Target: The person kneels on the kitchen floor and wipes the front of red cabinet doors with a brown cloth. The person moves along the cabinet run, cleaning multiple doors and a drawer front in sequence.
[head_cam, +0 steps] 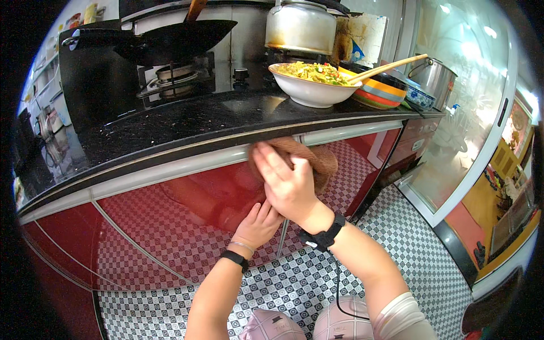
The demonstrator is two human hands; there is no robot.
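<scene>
My right hand [291, 182] has a brown cloth [325, 163] under its fingers, against the top of a glossy red cabinet door [204, 191]. The cloth bunches out to the right, just below the black countertop edge. Part of it is blurred and hidden by the hand. Below and to the left, my left hand [258, 223] is at the same door front, holding nothing visible, its fingertips close to the heel of my right hand. Whether it touches the door is not clear. Both wrists wear black bands.
On the black counter [187, 121] stand a bowl of fried rice [316, 91] with chopsticks [386, 69], a striped bowl [378, 91] and a steel pot [433, 80]. A wok [170, 42] and a kettle [301, 27] sit on the stove. A cable [338, 284] hangs from my right wrist.
</scene>
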